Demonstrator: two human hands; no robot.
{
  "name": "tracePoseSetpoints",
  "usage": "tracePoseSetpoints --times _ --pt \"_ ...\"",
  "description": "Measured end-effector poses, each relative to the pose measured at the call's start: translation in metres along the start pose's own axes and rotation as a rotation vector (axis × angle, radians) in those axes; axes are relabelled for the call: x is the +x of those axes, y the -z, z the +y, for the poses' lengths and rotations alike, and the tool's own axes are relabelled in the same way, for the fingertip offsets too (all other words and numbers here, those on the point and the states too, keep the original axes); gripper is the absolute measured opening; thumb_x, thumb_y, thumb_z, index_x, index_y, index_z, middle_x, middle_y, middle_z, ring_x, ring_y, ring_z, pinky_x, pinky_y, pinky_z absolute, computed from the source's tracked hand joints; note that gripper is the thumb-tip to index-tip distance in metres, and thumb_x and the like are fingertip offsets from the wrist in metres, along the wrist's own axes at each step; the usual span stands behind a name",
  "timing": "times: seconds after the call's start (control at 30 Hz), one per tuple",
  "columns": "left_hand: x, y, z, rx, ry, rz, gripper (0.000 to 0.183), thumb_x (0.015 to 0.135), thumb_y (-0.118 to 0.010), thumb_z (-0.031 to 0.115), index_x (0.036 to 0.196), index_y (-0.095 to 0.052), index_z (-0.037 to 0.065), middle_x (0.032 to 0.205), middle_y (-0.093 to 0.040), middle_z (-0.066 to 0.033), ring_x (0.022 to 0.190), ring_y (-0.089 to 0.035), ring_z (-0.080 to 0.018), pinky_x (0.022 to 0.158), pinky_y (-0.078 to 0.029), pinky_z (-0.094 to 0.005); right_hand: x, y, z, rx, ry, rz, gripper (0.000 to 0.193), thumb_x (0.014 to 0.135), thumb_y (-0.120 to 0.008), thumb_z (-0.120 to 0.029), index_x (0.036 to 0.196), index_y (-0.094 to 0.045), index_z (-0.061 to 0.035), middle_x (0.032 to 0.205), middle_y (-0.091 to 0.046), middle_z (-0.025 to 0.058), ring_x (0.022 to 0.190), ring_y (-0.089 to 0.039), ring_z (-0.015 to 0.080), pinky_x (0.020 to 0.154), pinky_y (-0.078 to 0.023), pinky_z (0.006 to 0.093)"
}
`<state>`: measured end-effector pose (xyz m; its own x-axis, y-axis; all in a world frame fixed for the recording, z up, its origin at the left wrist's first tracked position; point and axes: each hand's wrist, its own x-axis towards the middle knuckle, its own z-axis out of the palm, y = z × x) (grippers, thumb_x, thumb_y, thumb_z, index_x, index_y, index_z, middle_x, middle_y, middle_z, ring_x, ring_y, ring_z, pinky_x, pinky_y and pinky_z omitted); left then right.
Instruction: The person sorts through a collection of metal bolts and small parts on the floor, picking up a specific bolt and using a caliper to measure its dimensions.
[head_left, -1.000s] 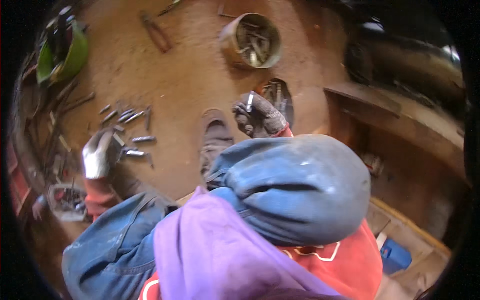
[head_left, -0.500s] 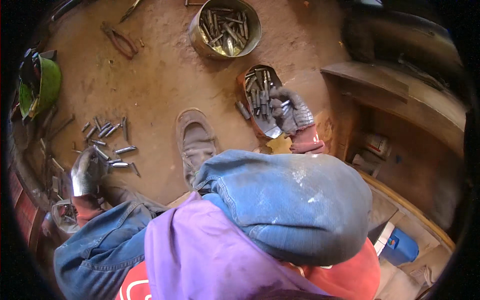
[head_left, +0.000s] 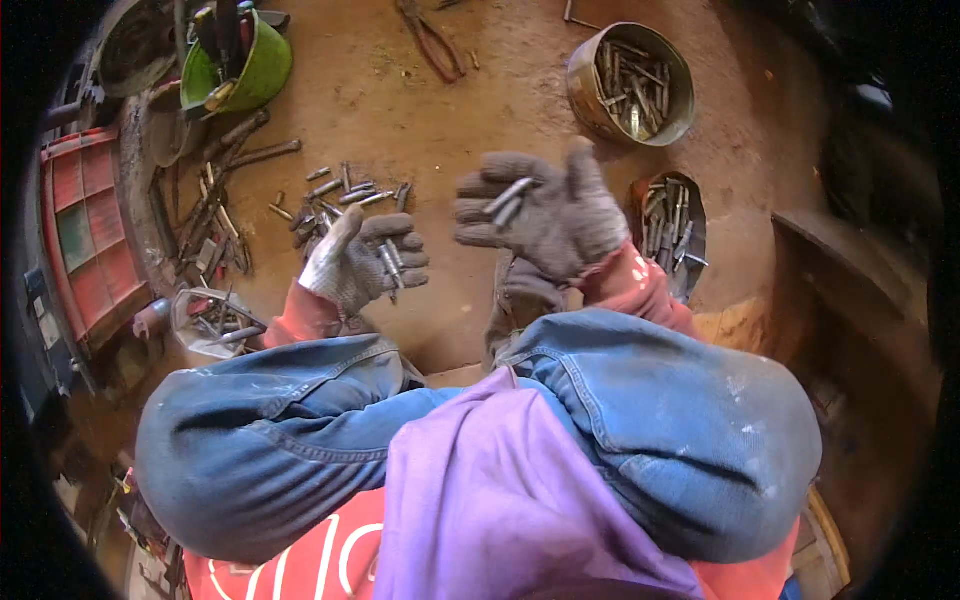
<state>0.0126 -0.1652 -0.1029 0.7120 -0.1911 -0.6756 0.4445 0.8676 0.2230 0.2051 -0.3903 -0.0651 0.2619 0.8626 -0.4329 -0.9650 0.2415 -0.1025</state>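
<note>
Noting both gloved hands first: we have the left hand (head_left: 355,268) palm up and opened out, slim metal bits (head_left: 391,264) lying across its fingers. Our right hand (head_left: 560,215) is likewise palm up, fingers stretched toward the left, thumb raised, two short bits (head_left: 508,203) resting on the fingers. The palms sit near each other but apart, with bare floor between; neither is clenched.

Just beyond our left hand, a loose pile of bits (head_left: 366,192) lies on the brown floor. A shoe (head_left: 525,285) shows below our right hand. Just right of that hand stands an oblong tin (head_left: 638,197) with more bits inside; farther out, a round tin (head_left: 592,105), also well stocked.

Outward again: pliers (head_left: 414,15) on the floor ahead, a green bucket (head_left: 265,70) of tools at far left, a red crate (head_left: 90,180) below it, and a clear tub (head_left: 207,348) of metal pieces beside our left sleeve.
</note>
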Motion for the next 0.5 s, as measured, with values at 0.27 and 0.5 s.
tracePoseSetpoints --times 0.27,0.5 --pt "0.016 -0.025 -0.001 -0.122 -0.089 -0.015 0.040 0.102 -0.048 0.036 0.129 -0.057 0.007 0.129 -0.061 -0.0137 0.111 -0.065 -0.0348 0.083 -0.057 -0.0558 0.028 -0.056 0.031 -1.459 0.126 -0.220 0.039 0.097 -0.054 -0.023 0.127 -0.062 0.0004 0.122 -0.066 0.0123 0.112 -0.061 0.0236 0.102 -0.046 0.0357" --pt "0.003 -0.006 0.016 -0.229 -0.005 -0.229 0.069 0.095 -0.053 0.056 0.134 -0.054 -0.002 0.132 -0.058 -0.0259 0.119 -0.059 -0.0468 0.096 -0.049 -0.0636 -0.084 0.068 -0.059 -1.657 0.614 0.812 0.046 0.102 -0.048 -0.035 0.128 -0.063 -0.0005 0.126 -0.065 0.0155 0.118 -0.060 0.0251 0.104 -0.044 0.0391"
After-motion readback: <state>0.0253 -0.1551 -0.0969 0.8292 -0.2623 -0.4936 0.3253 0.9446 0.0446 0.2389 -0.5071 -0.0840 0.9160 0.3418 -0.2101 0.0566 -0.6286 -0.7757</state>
